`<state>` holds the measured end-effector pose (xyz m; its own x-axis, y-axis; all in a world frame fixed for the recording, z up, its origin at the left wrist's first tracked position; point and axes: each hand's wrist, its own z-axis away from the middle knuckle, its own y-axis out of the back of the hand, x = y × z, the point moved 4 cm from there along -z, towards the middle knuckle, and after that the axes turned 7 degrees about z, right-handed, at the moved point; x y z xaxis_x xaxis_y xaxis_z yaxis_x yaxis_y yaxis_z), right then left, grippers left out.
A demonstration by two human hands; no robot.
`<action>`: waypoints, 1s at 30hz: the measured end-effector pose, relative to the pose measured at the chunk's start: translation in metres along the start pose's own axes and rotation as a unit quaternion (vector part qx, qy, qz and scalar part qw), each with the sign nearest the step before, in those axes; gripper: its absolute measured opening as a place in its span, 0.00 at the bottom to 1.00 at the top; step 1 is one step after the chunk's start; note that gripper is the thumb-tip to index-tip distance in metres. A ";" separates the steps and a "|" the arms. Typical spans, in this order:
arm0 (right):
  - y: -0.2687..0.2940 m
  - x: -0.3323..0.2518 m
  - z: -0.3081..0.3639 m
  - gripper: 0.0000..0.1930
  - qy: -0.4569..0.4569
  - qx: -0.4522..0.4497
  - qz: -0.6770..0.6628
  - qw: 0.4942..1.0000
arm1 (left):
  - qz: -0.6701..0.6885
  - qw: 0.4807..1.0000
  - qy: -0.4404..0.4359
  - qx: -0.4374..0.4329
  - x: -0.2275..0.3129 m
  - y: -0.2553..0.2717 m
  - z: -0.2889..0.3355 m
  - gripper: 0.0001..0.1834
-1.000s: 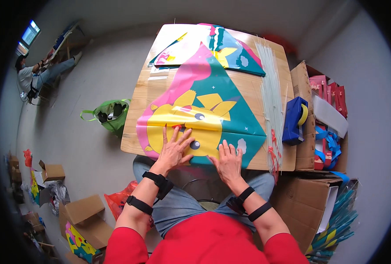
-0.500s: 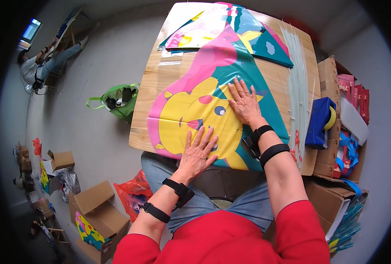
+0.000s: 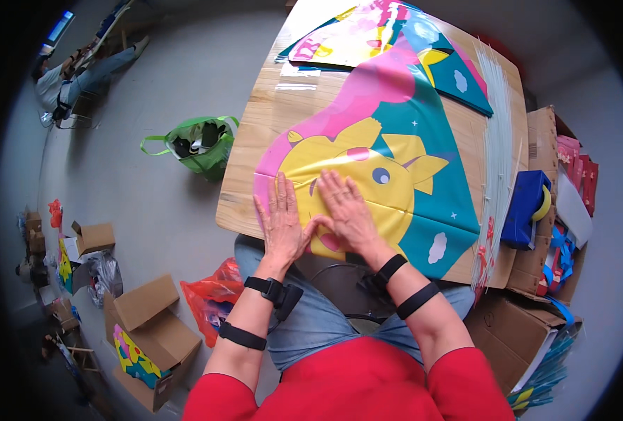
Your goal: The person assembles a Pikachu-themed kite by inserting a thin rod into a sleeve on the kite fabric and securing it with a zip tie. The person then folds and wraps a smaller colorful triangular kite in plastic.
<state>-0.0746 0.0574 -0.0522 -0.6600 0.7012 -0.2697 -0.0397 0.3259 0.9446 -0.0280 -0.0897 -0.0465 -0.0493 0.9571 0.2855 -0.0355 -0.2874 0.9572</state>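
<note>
A glossy kite sheet (image 3: 434, 189), printed with a yellow cartoon figure on pink and teal, lies spread on the wooden table (image 3: 252, 168). Its near edge reaches the table's front, above my knees. My left hand (image 3: 282, 223) rests flat on its pink and yellow near-left part, fingers stretched out. Beside it, my right hand (image 3: 350, 214) presses on the yellow figure, fingers extended, the two thumbs touching or nearly so. Both palms cover part of the printed face. Faint creases run across the sheet. Its narrow far end overlaps a stack of similar sheets (image 3: 466, 84).
Thin white rods (image 3: 495, 133) lie along the table's right side. Beyond them stand a blue tape dispenser (image 3: 525, 210) and a cardboard box (image 3: 540, 140) with red packets. A green bag (image 3: 209, 158), a red plastic bag (image 3: 209, 289) and an open carton (image 3: 164, 319) sit at left, near a seated person (image 3: 51, 91).
My right hand has slid left and nearer, from the sheet's teal edge to beside my left hand. My left hand has shifted slightly left. The view has shifted, too.
</note>
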 end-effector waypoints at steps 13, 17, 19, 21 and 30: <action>0.048 -0.008 -0.002 0.40 0.022 0.022 -0.045 0.999 | 0.089 0.995 0.030 0.022 -0.010 0.005 0.001 0.67; -0.020 -0.020 -0.025 0.34 0.121 -0.059 -0.023 0.991 | 0.031 0.999 0.043 -0.006 -0.013 0.000 0.002 0.72; -0.010 0.011 -0.039 0.32 0.132 -0.042 0.052 0.989 | 0.083 0.995 0.051 -0.009 -0.012 0.003 0.002 0.74; 0.002 0.046 -0.056 0.34 0.046 -0.035 0.088 0.994 | 0.077 0.995 0.061 -0.011 -0.012 0.004 0.006 0.74; 0.002 0.004 -0.049 0.42 0.087 -0.038 0.048 0.994 | 0.077 0.990 0.104 -0.057 -0.011 0.005 0.001 0.76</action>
<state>-0.1138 0.0300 -0.0418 -0.7825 0.6052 -0.1465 -0.0214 0.2091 0.9777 -0.0268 -0.1021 -0.0447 -0.2662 0.8769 0.4002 -0.1225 -0.4426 0.8883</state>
